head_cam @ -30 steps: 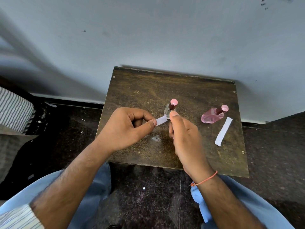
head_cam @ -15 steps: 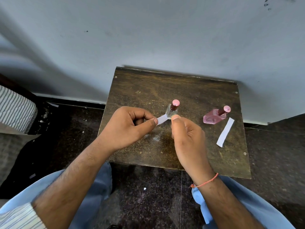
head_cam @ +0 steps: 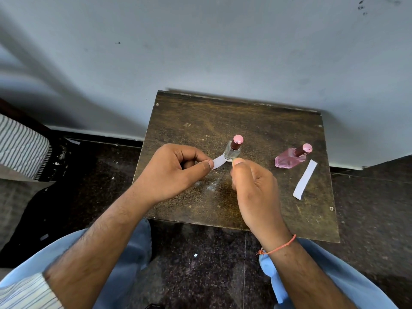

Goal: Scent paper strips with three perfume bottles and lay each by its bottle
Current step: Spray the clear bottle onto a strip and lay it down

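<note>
I have a paper strip (head_cam: 219,162) pinched between thumb and forefinger of my left hand (head_cam: 176,172), the rest of those fingers curled in, so the free end reaches out toward the clear bottle (head_cam: 232,150). That bottle is my landmark: it stands upright with its pink cap on, near the middle of the small wooden table (head_cam: 191,121), and the strip's far end comes right up against its near side, though whether paper touches glass I cannot tell. My right hand (head_cam: 254,190) is closed loosely just in front of the bottle, thumb tip at the strip's end; it seems to steady that end, but I cannot see if anything else is in it.

To the right of the clear bottle, well apart, the pink bottle (head_cam: 289,158) leans over, and a second strip (head_cam: 305,179) lies flat just beside it on its far side from the clear one. I judge that pair finished, laid together so the scent can be matched later. No third bottle shows.
</note>
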